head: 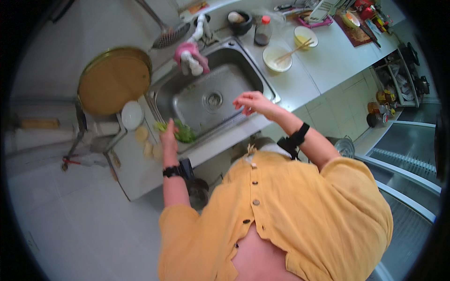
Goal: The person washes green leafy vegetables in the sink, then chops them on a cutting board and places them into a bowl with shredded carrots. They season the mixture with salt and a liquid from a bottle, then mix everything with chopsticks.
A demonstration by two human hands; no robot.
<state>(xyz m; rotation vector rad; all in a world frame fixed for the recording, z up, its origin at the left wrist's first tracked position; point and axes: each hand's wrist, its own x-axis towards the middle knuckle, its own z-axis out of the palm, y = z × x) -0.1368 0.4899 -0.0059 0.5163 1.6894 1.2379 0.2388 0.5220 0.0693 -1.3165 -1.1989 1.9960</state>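
My left hand is closed around a bunch of leafy greens at the near left corner of the stainless steel sink. The leaves hang over the sink's edge and the pale stems point left. My right hand is raised over the sink's near right side, fingers bent and apart, holding nothing. A drain strainer lies in the basin between the hands. The white faucet, with a pink cloth around it, reaches over the far left of the basin.
Two bowls, the nearer one with chopsticks, stand right of the sink beside a red-capped bottle and a stone mortar. A white dish and pale round pieces lie left. A knife rests on a far-right cutting board.
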